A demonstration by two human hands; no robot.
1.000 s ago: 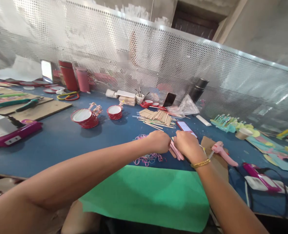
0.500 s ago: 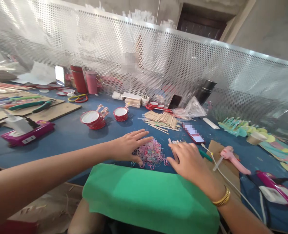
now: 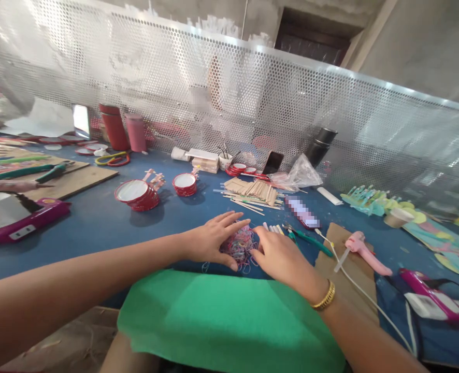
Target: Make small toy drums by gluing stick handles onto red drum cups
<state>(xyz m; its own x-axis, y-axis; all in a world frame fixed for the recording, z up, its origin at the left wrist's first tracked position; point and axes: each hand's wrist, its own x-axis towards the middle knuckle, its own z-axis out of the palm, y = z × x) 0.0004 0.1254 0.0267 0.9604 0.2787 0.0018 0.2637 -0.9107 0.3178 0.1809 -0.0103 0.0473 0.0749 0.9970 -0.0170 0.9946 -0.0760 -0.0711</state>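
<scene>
My left hand (image 3: 213, 239) lies flat with spread fingers on a heap of small coloured rubber bands (image 3: 240, 244) on the blue table (image 3: 97, 223). My right hand (image 3: 280, 256), with a gold bracelet at the wrist, rests just right of the heap, its fingertips at the bands. A few pink and white sticks (image 3: 273, 228) lie on the table just beyond my right hand. Whether either hand pinches a band is hidden.
A green sheet (image 3: 229, 321) covers the near edge. Wooden sticks (image 3: 253, 189), a phone (image 3: 303, 212), green pliers (image 3: 309, 239), a pink glue gun (image 3: 365, 248) on cardboard, red-rimmed lids (image 3: 136, 191) and a magenta device (image 3: 19, 223) lie around. A perforated metal screen (image 3: 253, 98) walls the back.
A second ago both fists held pink sticks together. The sticks now lie on the table, and both hands have opened and come onto the rubber band heap.
</scene>
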